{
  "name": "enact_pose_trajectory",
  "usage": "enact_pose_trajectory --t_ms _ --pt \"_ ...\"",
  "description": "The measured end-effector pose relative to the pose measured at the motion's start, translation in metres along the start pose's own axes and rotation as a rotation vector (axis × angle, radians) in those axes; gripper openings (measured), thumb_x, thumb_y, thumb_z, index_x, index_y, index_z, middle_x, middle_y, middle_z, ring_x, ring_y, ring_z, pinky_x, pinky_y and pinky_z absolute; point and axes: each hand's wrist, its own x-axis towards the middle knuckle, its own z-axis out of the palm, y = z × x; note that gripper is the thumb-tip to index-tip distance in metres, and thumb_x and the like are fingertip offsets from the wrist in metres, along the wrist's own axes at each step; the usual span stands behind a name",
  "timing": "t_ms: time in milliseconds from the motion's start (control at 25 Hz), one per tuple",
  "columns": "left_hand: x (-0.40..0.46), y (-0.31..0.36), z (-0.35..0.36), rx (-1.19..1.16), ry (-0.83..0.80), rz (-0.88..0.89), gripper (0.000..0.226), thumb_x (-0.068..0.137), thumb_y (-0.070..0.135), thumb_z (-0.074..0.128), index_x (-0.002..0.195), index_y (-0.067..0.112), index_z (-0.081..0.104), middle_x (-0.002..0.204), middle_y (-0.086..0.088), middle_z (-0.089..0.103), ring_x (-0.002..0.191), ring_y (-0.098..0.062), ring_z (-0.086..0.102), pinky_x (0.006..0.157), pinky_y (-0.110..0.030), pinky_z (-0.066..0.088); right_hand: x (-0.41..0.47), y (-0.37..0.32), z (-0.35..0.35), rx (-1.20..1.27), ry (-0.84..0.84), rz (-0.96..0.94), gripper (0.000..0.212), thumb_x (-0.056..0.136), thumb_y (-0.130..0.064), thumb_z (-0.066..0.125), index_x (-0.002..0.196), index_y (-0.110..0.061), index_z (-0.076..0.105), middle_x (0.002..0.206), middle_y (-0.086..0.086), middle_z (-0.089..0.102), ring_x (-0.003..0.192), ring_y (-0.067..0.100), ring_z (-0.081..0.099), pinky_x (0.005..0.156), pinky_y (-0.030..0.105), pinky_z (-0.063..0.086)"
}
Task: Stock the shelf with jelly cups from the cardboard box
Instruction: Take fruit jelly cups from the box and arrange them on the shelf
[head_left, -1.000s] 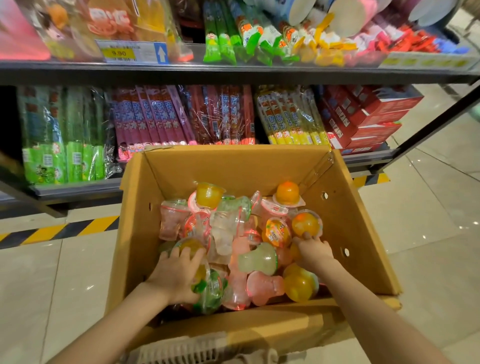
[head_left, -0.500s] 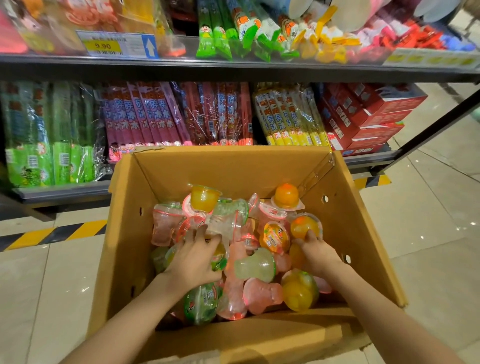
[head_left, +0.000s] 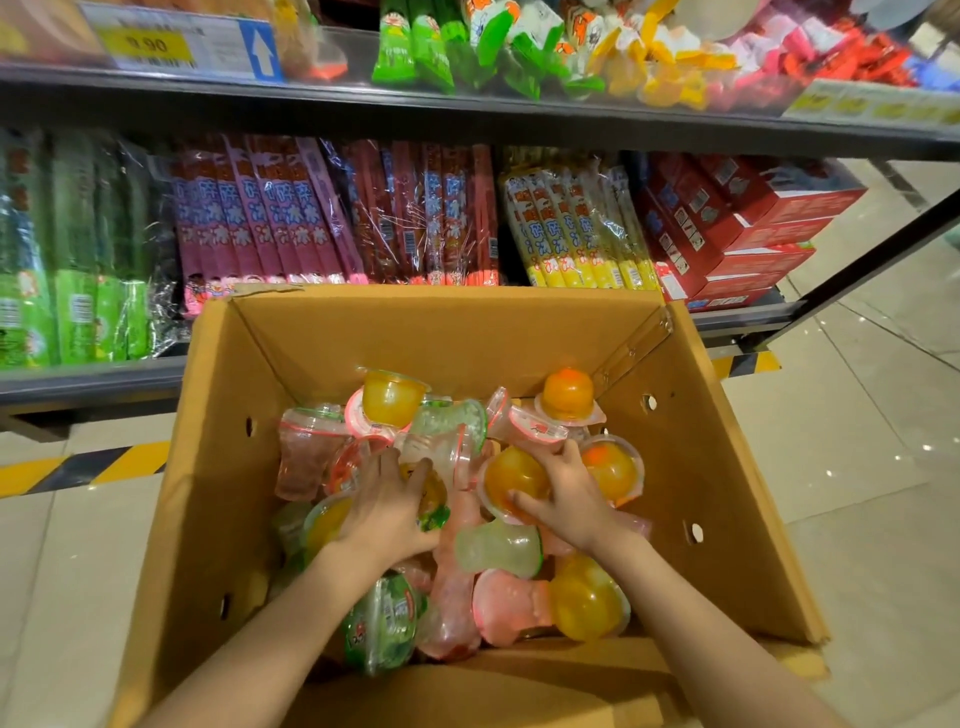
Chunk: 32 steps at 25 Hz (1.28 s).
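Since a second ago both hands have pushed deeper into the cardboard box (head_left: 218, 467). Right hand (head_left: 563, 499) now grips an orange jelly cup (head_left: 514, 480), thumb under, fingers over its rim, likely to lift it. Left hand (head_left: 387, 506) curls round a green-and-yellow cup (head_left: 434, 506). Around them: roughly twenty loose cups, count uncertain. Shelf (head_left: 467, 117) beyond: two tiers visible.

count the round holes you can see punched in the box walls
5: two in the left wall, three in the right wall. The cardboard box may hide more behind the cups.
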Motion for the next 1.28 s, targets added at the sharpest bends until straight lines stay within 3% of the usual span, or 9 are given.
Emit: enact_pose_trajectory --t_ms 120,240,400,520,680,840,960,1080,1280 --pt "0.003 -0.008 0.003 -0.025 -0.085 -0.043 0.086 0.076 0.066 0.052 0.146 0.032 0.016 0.145 -0.018 0.021 0.139 -0.042 0.007 0.108 -0.052 0.024 0.007 -0.001 0.017 -0.146 -0.082 -0.042 0.070 0.078 -0.027 0.068 0.141 -0.028 0.036 0.121 0.012 0.035 0.113 0.030 0.044 0.092 0.030 0.038" --pt "0.006 -0.009 -0.003 0.079 -0.132 -0.040 0.083 0.074 0.066 0.052 0.143 0.041 0.013 0.143 -0.015 0.022 0.135 -0.042 0.016 0.104 -0.053 0.025 0.012 -0.005 0.024 -0.299 -0.105 -0.045 0.069 0.077 -0.033 0.065 0.140 -0.025 0.037 0.121 0.014 0.035 0.111 0.032 0.046 0.087 0.035 0.045" --pt "-0.001 -0.006 -0.008 0.170 -0.082 0.023 0.082 0.074 0.060 0.056 0.140 0.031 0.019 0.142 -0.016 0.023 0.134 -0.042 0.020 0.105 -0.059 0.018 0.018 -0.015 0.036 -0.383 -0.089 0.077 0.073 0.077 -0.055 0.059 0.135 -0.019 0.032 0.124 0.010 0.039 0.116 0.029 0.045 0.089 0.039 0.044" --pt "-0.011 -0.004 -0.010 0.184 0.023 0.041 0.081 0.073 0.067 0.053 0.136 0.021 0.031 0.139 -0.013 0.033 0.132 -0.034 0.029 0.107 -0.059 0.015 0.025 -0.022 0.043 -0.406 -0.071 0.115 0.065 0.082 -0.052 0.056 0.130 -0.013 0.033 0.123 0.011 0.041 0.115 0.030 0.048 0.080 0.037 0.047" --pt "-0.017 0.004 -0.023 0.122 0.112 -0.076 0.073 0.079 0.068 0.046 0.127 0.012 0.041 0.127 -0.012 0.047 0.118 -0.029 0.049 0.101 -0.043 0.035 0.028 -0.020 0.038 -0.402 -0.131 0.150 0.066 0.080 -0.045 0.059 0.133 -0.016 0.032 0.125 0.013 0.039 0.118 0.032 0.044 0.085 0.036 0.045" --pt "-0.024 0.004 -0.038 0.073 -0.063 -0.126 0.071 0.080 0.055 0.049 0.135 0.017 0.027 0.141 -0.019 0.035 0.101 -0.027 0.060 0.074 -0.033 0.049 0.018 -0.012 0.032 -0.458 -0.185 0.181 0.068 0.081 -0.048 0.055 0.140 -0.026 0.027 0.133 0.012 0.036 0.125 0.032 0.037 0.096 0.040 0.039" --pt "-0.027 -0.006 -0.044 0.084 -0.308 -0.098 0.080 0.077 0.059 0.051 0.142 0.030 0.015 0.127 -0.007 0.051 0.108 -0.025 0.057 0.081 -0.033 0.047 0.016 -0.013 0.026 -0.540 -0.281 0.241 0.073 0.079 -0.052 0.057 0.141 -0.033 0.023 0.138 0.011 0.033 0.129 0.032 0.033 0.097 0.043 0.038" --pt "-0.029 -0.004 -0.043 0.119 -0.477 -0.088 0.077 0.080 0.056 0.054 0.144 0.035 0.017 0.134 -0.003 0.048 0.122 -0.026 0.048 0.092 -0.034 0.043 0.019 -0.019 0.026 -0.622 -0.383 0.311 0.071 0.079 -0.053 0.057 0.140 -0.034 0.029 0.139 0.010 0.033 0.130 0.032 0.032 0.092 0.039 0.041" --pt "-0.043 -0.010 -0.040 -0.014 -0.328 -0.083 0.077 0.078 0.054 0.056 0.142 0.030 0.021 0.120 -0.001 0.057 0.111 -0.022 0.055 0.083 -0.030 0.045 0.029 -0.032 0.027 -0.798 -0.490 0.324 0.068 0.078 -0.060 0.058 0.136 -0.031 0.041 0.136 0.004 0.038 0.124 0.025 0.041 0.080 0.031 0.040"
